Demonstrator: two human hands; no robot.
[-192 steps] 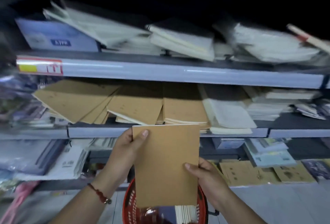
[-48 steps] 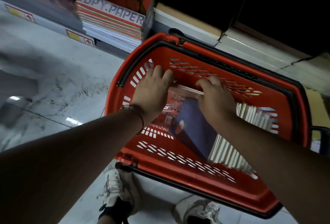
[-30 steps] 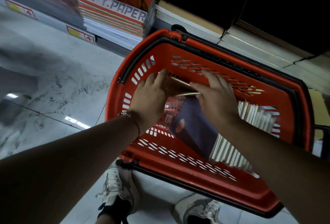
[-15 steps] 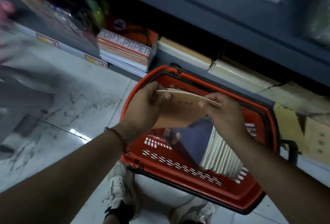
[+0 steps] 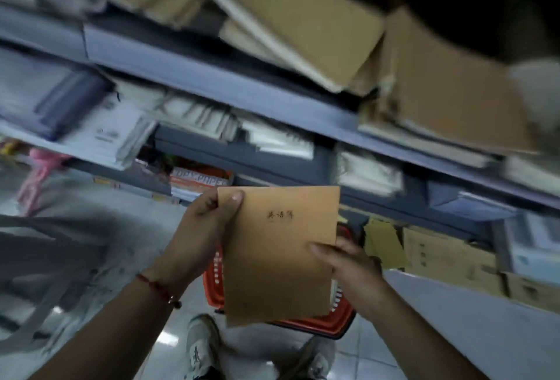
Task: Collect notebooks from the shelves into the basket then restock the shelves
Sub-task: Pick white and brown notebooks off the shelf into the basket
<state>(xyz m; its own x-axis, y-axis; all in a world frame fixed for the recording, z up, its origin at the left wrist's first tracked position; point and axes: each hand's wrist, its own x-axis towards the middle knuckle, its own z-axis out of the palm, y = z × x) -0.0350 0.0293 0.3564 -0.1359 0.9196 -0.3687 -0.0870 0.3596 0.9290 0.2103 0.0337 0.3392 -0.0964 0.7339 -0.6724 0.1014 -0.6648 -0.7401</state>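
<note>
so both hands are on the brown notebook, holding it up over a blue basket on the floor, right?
Not blue. The head view shows the basket is red. The rest holds: left hand and right hand both grip the brown notebook above it.

Both arms reaching forward; left hand (image 5: 201, 237) gripping brown notebook (image 5: 278, 254) at its upper left corner, right hand (image 5: 353, 269) pinching its right edge, thumbs on the cover.

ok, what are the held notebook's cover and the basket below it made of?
Notebook: cover looks like matte brown kraft paper or thin card; flat tan face, no shine, small dark print. Basket: looks like moulded red plastic; smooth rim, slotted wall. Most of it is hidden behind the notebook.
</note>
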